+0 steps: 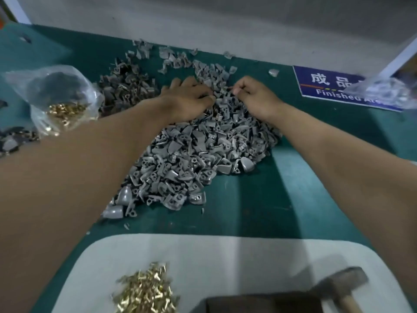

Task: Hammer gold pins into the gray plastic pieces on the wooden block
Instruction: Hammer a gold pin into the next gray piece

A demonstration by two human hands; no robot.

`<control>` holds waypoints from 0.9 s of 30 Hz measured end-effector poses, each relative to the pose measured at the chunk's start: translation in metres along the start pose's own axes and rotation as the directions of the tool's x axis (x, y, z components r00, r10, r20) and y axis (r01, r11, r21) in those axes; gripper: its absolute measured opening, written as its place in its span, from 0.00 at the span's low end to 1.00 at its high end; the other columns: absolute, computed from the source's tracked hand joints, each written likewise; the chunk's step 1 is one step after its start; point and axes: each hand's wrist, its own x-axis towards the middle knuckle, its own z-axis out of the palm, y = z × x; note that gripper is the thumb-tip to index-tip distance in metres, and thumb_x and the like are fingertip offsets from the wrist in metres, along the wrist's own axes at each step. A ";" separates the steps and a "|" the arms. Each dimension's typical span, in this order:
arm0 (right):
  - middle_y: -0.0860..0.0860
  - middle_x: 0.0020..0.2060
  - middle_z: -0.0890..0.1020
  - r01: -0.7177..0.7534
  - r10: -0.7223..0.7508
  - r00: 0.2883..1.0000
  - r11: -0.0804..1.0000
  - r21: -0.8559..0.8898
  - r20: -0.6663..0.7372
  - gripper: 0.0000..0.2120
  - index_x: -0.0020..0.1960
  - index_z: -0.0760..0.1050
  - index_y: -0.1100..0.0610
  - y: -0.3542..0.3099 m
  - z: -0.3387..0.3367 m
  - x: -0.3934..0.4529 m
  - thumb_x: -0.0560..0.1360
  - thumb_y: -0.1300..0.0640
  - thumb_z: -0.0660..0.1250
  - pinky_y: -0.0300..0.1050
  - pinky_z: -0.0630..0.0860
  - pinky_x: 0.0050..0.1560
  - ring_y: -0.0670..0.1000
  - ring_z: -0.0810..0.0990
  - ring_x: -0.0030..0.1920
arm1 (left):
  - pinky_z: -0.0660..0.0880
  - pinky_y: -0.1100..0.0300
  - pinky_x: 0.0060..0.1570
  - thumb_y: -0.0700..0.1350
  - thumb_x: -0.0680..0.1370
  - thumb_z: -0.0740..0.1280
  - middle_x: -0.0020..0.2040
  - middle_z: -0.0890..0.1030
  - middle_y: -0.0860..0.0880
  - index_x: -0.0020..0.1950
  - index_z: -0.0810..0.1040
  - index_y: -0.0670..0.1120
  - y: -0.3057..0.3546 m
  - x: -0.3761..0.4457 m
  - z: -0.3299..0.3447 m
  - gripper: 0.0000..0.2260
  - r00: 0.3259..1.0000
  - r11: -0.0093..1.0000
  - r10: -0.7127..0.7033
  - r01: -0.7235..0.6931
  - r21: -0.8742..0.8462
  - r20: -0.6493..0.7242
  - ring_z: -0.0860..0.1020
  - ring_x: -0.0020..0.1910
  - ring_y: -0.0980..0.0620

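A big heap of gray plastic pieces [198,152] covers the middle of the green table. Both arms reach far into its back part. My left hand [187,98] lies on the heap with fingers curled into the pieces. My right hand [252,96] pinches gray pieces at the top of the heap, fingers bent. Close to me, loose gold pins [146,290] lie on a white board [225,256]. A dark block [259,304] sits at the bottom edge, with a hammer [345,288] beside it on the right.
A clear plastic bag [61,96] with more gold pins stands at the left. Darker gray pieces [126,86] are piled behind it. A blue "Finished Area" sign [334,86] and another clear bag [383,89] lie at the right. A gray wall runs along the back.
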 end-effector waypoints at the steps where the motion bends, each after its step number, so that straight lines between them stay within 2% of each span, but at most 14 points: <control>1: 0.45 0.53 0.79 -0.007 0.007 1.000 1.000 -0.010 -0.003 0.06 0.50 0.72 0.45 0.001 0.001 -0.007 0.85 0.50 0.59 0.40 0.68 0.45 0.47 0.76 0.53 | 0.52 0.37 0.73 0.65 0.81 0.50 0.77 0.62 0.51 0.75 0.65 0.64 0.002 -0.005 0.002 0.22 1.000 1.000 0.006 -0.006 -0.009 0.006 0.55 0.78 0.40; 4: 0.43 0.49 0.78 -0.014 0.013 0.999 1.000 -0.028 -0.031 0.07 0.48 0.70 0.45 0.004 0.004 -0.025 0.85 0.50 0.59 0.41 0.68 0.43 0.43 0.74 0.47 | 0.53 0.36 0.74 0.66 0.80 0.50 0.78 0.61 0.52 0.75 0.65 0.63 0.008 -0.019 0.009 0.24 0.999 0.999 0.047 -0.047 -0.006 0.017 0.55 0.78 0.39; 8: 0.45 0.39 0.75 0.020 -0.025 0.996 0.998 -0.062 -0.081 0.05 0.51 0.70 0.49 0.005 0.009 -0.052 0.85 0.52 0.57 0.30 0.65 0.30 0.43 0.70 0.36 | 0.59 0.37 0.71 0.66 0.79 0.49 0.73 0.66 0.49 0.73 0.68 0.62 0.010 -0.037 0.014 0.24 0.993 0.993 0.114 -0.114 -0.001 -0.019 0.60 0.74 0.38; 10: 0.45 0.36 0.74 0.054 -0.063 0.994 0.992 -0.110 -0.084 0.05 0.52 0.69 0.51 0.004 0.010 -0.065 0.85 0.53 0.56 0.32 0.65 0.30 0.44 0.70 0.34 | 0.61 0.37 0.70 0.66 0.79 0.49 0.72 0.68 0.48 0.72 0.69 0.61 0.011 -0.045 0.016 0.24 0.990 0.990 0.138 -0.138 0.016 -0.034 0.61 0.72 0.38; 13: 0.46 0.34 0.74 0.042 -0.051 0.996 0.993 -0.113 -0.078 0.04 0.54 0.69 0.52 0.002 0.011 -0.081 0.84 0.54 0.56 0.40 0.67 0.32 0.45 0.71 0.32 | 0.60 0.37 0.70 0.66 0.80 0.49 0.73 0.68 0.48 0.72 0.69 0.61 0.016 -0.058 0.017 0.24 0.987 0.987 0.158 -0.157 0.017 -0.036 0.61 0.73 0.38; 15: 0.45 0.35 0.74 0.032 -0.043 0.995 0.992 -0.123 -0.087 0.04 0.54 0.70 0.52 0.001 0.011 -0.092 0.84 0.55 0.57 0.37 0.66 0.31 0.45 0.72 0.33 | 0.60 0.37 0.71 0.64 0.82 0.51 0.74 0.67 0.47 0.73 0.69 0.61 0.022 -0.066 0.017 0.22 0.986 0.986 0.166 -0.166 0.029 -0.026 0.60 0.73 0.37; 16: 0.45 0.36 0.75 0.032 -0.043 0.995 0.992 -0.119 -0.088 0.05 0.55 0.71 0.52 0.000 0.011 -0.097 0.84 0.55 0.57 0.37 0.66 0.31 0.45 0.72 0.34 | 0.61 0.37 0.71 0.63 0.83 0.51 0.74 0.67 0.46 0.73 0.69 0.60 0.025 -0.071 0.017 0.21 0.985 0.985 0.170 -0.169 0.042 -0.019 0.61 0.73 0.36; 18: 0.46 0.38 0.76 0.028 -0.038 0.996 0.992 -0.119 -0.084 0.06 0.57 0.71 0.53 -0.001 0.012 -0.108 0.84 0.54 0.57 0.44 0.67 0.36 0.47 0.74 0.37 | 0.63 0.38 0.70 0.62 0.84 0.50 0.74 0.67 0.46 0.74 0.69 0.59 0.032 -0.082 0.017 0.21 0.983 0.980 0.186 -0.184 0.078 -0.012 0.62 0.73 0.35; 20: 0.49 0.41 0.77 0.023 -0.034 0.997 0.990 -0.139 -0.076 0.07 0.58 0.71 0.54 -0.002 0.011 -0.117 0.85 0.53 0.57 0.46 0.65 0.39 0.51 0.75 0.40 | 0.63 0.38 0.70 0.62 0.84 0.50 0.74 0.67 0.45 0.74 0.68 0.57 0.037 -0.093 0.019 0.21 0.977 0.971 0.211 -0.207 0.116 -0.016 0.63 0.72 0.35; 23: 0.49 0.39 0.76 0.015 -0.020 0.999 0.985 -0.175 -0.026 0.06 0.56 0.70 0.54 -0.007 0.006 -0.128 0.85 0.53 0.56 0.48 0.67 0.42 0.52 0.74 0.39 | 0.61 0.37 0.71 0.61 0.84 0.49 0.74 0.67 0.44 0.75 0.67 0.57 0.043 -0.106 0.018 0.22 0.975 0.965 0.222 -0.219 0.145 -0.004 0.64 0.72 0.35; 24: 0.50 0.42 0.78 0.022 -0.025 1.000 0.978 -0.207 -0.015 0.05 0.55 0.70 0.53 -0.009 0.003 -0.131 0.85 0.53 0.56 0.49 0.69 0.45 0.52 0.75 0.41 | 0.58 0.36 0.72 0.61 0.84 0.49 0.75 0.66 0.44 0.76 0.66 0.57 0.044 -0.110 0.016 0.22 0.975 0.965 0.223 -0.220 0.143 -0.003 0.64 0.73 0.35; 26: 0.50 0.56 0.81 0.031 -0.043 0.998 0.974 -0.222 -0.050 0.05 0.55 0.70 0.52 -0.013 -0.006 -0.139 0.85 0.53 0.57 0.48 0.74 0.52 0.51 0.78 0.48 | 0.50 0.34 0.75 0.59 0.85 0.48 0.76 0.65 0.44 0.77 0.64 0.57 0.047 -0.119 0.010 0.22 0.970 0.967 0.239 -0.235 0.100 -0.035 0.65 0.74 0.37; 27: 0.48 0.63 0.80 0.027 -0.043 0.995 0.984 -0.177 -0.089 0.05 0.54 0.71 0.51 -0.016 -0.010 -0.145 0.85 0.53 0.57 0.43 0.75 0.49 0.46 0.78 0.47 | 0.48 0.34 0.75 0.57 0.85 0.49 0.77 0.65 0.44 0.78 0.63 0.56 0.049 -0.125 0.006 0.21 0.966 0.968 0.250 -0.246 0.055 -0.070 0.65 0.75 0.39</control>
